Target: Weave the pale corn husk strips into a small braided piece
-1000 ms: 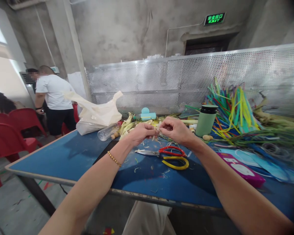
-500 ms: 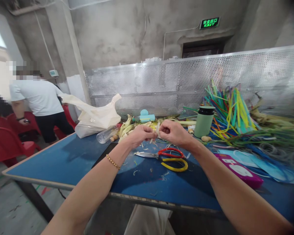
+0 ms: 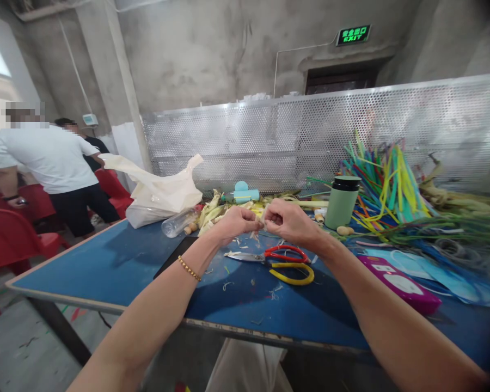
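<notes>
My left hand (image 3: pixel 240 222) and my right hand (image 3: pixel 286 220) meet above the middle of the table, fingertips almost touching. Both are pinched on a small pale strip (image 3: pixel 260 222), which looks like corn husk; most of it is hidden by the fingers. Below them lies a pair of scissors (image 3: pixel 247 257) with one red and one yellow handle, blades pointing left. Pale corn husks (image 3: pixel 212 213) are heaped just behind the left hand. Scraps of fibre (image 3: pixel 227 285) are scattered over the blue tabletop (image 3: pixel 106 277).
A white plastic bag (image 3: pixel 159 193) and a clear bottle (image 3: pixel 175 224) stand left. On the right are a green jar (image 3: pixel 343 202), colourful strips (image 3: pixel 396 179), a purple box (image 3: pixel 398 283) and blue masks (image 3: pixel 436 272). A person in a white shirt (image 3: pixel 44 158) stands beyond red chairs.
The pale strip that stood up between my fingers is now lower and less visible. My hands stay almost in place. The person in the white shirt has shifted left, uncovering another person.
</notes>
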### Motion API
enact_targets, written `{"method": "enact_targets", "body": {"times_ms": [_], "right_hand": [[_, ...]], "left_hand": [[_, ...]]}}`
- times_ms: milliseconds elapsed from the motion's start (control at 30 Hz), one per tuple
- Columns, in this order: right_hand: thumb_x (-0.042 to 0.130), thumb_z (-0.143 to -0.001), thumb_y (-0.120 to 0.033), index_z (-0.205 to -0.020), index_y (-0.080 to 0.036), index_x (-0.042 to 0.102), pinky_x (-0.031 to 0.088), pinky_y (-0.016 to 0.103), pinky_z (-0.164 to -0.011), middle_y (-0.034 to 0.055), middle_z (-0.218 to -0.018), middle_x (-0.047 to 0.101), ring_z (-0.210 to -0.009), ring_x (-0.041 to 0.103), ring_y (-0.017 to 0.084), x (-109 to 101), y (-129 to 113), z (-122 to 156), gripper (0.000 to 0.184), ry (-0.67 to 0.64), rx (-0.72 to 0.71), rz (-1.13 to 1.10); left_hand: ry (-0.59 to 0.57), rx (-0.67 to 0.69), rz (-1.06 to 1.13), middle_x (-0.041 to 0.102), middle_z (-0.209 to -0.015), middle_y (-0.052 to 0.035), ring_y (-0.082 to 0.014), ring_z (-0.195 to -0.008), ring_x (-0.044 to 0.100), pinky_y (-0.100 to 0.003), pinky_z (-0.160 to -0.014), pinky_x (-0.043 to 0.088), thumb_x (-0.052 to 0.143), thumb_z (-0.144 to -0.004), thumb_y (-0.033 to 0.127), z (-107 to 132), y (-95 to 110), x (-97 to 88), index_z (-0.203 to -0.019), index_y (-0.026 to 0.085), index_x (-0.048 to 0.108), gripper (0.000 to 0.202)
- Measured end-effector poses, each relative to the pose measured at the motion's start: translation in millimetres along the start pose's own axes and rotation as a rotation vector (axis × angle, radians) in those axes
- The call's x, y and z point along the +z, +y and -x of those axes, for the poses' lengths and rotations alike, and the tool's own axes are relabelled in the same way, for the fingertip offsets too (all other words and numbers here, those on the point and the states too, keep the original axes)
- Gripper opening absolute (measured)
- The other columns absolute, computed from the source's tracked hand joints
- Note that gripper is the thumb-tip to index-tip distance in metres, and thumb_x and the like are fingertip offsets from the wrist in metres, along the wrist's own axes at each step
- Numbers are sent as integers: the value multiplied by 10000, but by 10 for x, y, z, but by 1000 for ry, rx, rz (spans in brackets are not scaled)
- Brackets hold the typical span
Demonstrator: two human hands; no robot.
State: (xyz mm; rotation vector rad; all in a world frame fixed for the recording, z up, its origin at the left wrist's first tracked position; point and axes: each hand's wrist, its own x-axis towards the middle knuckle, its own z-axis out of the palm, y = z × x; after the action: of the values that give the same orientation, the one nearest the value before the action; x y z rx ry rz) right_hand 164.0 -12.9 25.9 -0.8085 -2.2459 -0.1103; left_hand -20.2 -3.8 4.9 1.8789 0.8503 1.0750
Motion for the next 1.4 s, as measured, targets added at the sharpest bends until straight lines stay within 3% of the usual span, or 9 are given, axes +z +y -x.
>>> {"method": "enact_targets", "body": {"times_ms": [400,767,1000,1233,1400], "right_hand": [[544,-743,-154,-684,-161,548,299,255,-581,22,-734,500,-633,431,116,18,-15,5,59,-1,9,150],[555,-805,-166,-714,-159,609,344,252,-606,17,-698,529,-646,474,121,33,20,-20,106,25,-91,3],[545,-774,-160,-791,-158,623,379,249,-548,14,-664,600,-557,521,114,62,-1,-19,80,38,91,-186],[525,-747,-131,-840,-157,621,391,228,-539,4,-657,611,-569,531,110,53,-73,7,136,-64,54,-238],[521,-775,-104,-785,-142,628,363,246,-589,30,-717,564,-631,492,118,34,-66,-21,114,92,-76,-24]], "left_hand": [[-28,-16,-2,496,-538,7,-87,-538,430,-240,-532,306,723,-633,417,0,0,-5,-574,115,597,333],[-45,-12,19,526,-565,-4,-85,-545,429,-240,-538,318,739,-624,402,8,-1,-18,-616,105,632,316],[-48,-19,46,543,-567,-8,-82,-538,438,-237,-535,326,736,-619,342,-19,-65,-19,-625,99,649,258],[-72,-50,-47,560,-563,-13,-84,-529,439,-227,-520,326,668,-645,301,1,-61,5,-583,123,630,192],[-81,-32,-74,518,-534,2,-81,-507,405,-226,-496,305,648,-646,302,-4,-92,14,-540,134,580,210]]}}
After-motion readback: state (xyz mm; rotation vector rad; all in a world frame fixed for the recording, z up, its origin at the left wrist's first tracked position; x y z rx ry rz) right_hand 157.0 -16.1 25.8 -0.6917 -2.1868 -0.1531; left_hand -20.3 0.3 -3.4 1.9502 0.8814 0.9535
